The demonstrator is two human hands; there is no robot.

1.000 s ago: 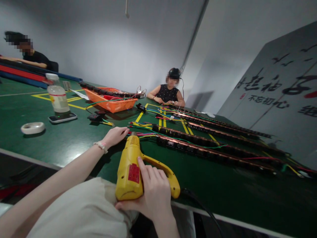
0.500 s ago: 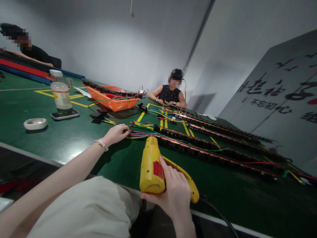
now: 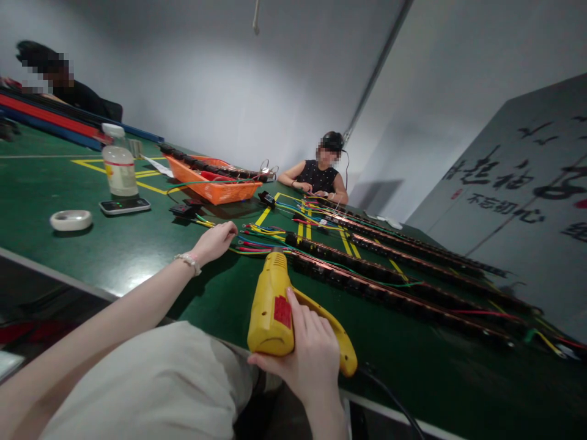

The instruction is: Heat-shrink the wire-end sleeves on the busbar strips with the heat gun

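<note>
My right hand [image 3: 314,345] is wrapped around the handle of a yellow heat gun [image 3: 270,308]. The gun's nozzle points away from me at a bundle of coloured wires [image 3: 257,248] with ring terminals on their ends. These wires run into a long black bar with copper strips [image 3: 358,278]. Just left of the wire ends, my left hand [image 3: 219,239] is low over the table with its fingers curled together. Its fingertips are close to the terminals, and whatever they may pinch is hidden.
An orange basket [image 3: 220,193], a black connector with wires [image 3: 186,209], a bottle [image 3: 120,171], a phone [image 3: 125,206] and a white ring-shaped object [image 3: 71,220] stand on the green table [image 3: 151,250]. More bars lie to the right. Two people sit beyond.
The heat gun in my right hand has shifted slightly left. My left hand has moved slightly up off the wire ends, whose terminals now show beside it. The view has tilted a little.
</note>
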